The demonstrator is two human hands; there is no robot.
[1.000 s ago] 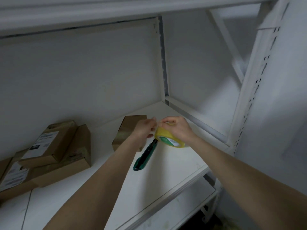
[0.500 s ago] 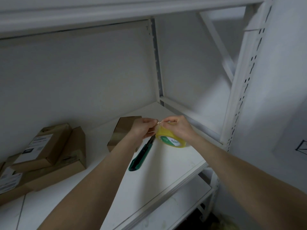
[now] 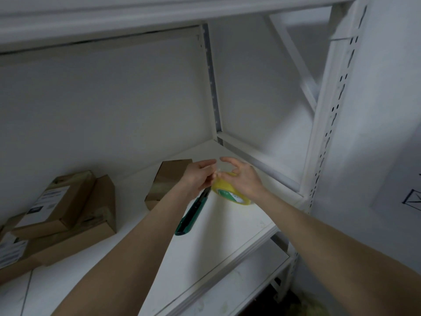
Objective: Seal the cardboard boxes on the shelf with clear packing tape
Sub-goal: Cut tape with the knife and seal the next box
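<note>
Hands meet over the right end of a white shelf (image 3: 227, 238), both bare forearms reaching up from the bottom of the view. The left hand (image 3: 197, 177) has its fingers curled. The upper end of a green utility knife (image 3: 193, 214) disappears into them, and the rest of the knife slants down and to the left, above the shelf board. The thumb and forefinger of this hand point toward the other hand, and a small pale scrap shows between them, too blurred to identify.

The right hand (image 3: 244, 181) sits on top of a yellow tape roll (image 3: 231, 196) and holds it from above. Its lower fingers are wrapped on the roll, while the forefinger and thumb arch open above it. The roll hangs tilted just beside the knife's upper end, and a green and white label shows on its side.

Directly behind the left hand, a brown cardboard box (image 3: 169, 176) stands on the shelf near the back wall, partly hidden by the wrist. Well apart from it, at the left end of the shelf, a small labelled box (image 3: 60, 201) lies tilted on top of a larger flat box (image 3: 77, 238). Another labelled box (image 3: 11, 250) is cut off by the left edge. From this view it cannot be told whether any box flaps are taped.

A perforated white upright (image 3: 330, 115) frames the right side of the unit, with a diagonal brace (image 3: 293, 60) behind it. A lower shelf (image 3: 241, 283) shows beneath the board's front edge.
</note>
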